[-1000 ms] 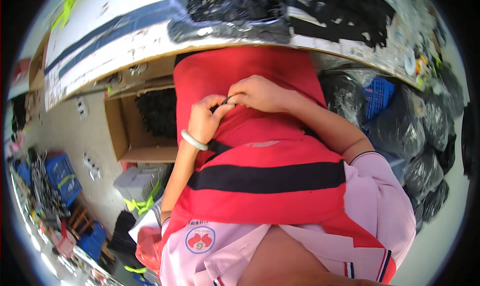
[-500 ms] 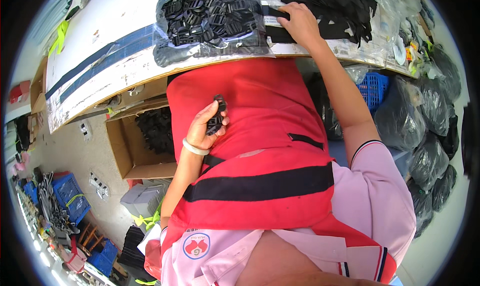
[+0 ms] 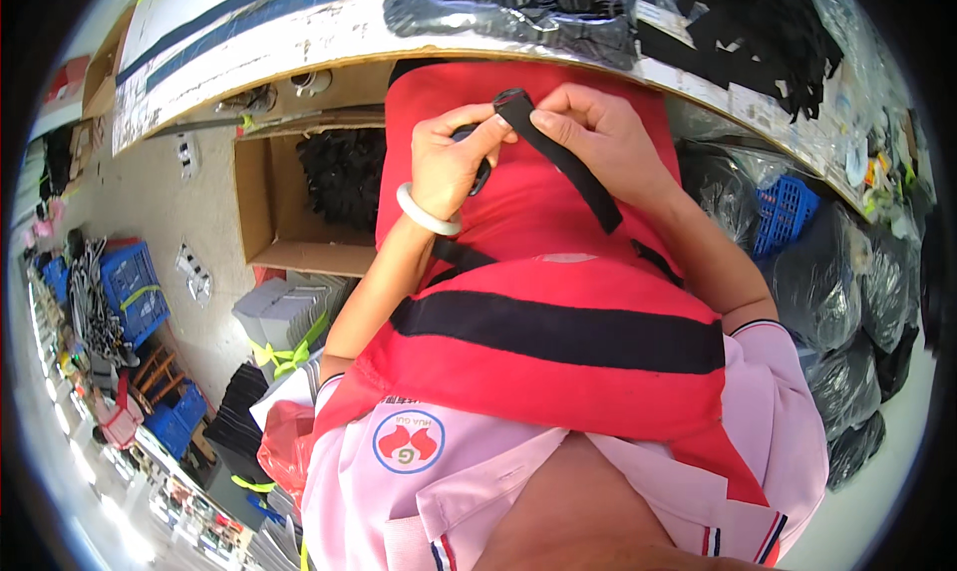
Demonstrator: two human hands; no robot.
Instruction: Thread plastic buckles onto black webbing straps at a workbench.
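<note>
My left hand (image 3: 454,157), with a white bangle on its wrist, grips a small black plastic buckle (image 3: 480,172) in front of my red apron. My right hand (image 3: 598,137) pinches the looped end of a black webbing strap (image 3: 558,157) right beside the left thumb. The strap hangs down and to the right across the apron. Both hands meet just below the edge of the worktable (image 3: 299,42).
Bags of black plastic parts (image 3: 518,2) and black straps (image 3: 738,32) lie on the table. An open cardboard box (image 3: 261,207) of black pieces stands on the floor to the left. Blue crates (image 3: 130,287), bundled flat cartons (image 3: 284,317) and dark plastic bags (image 3: 847,282) surround me.
My right hand came back from the pile on the table with a black strap and joined my left hand, which kept the buckle and rose a little.
</note>
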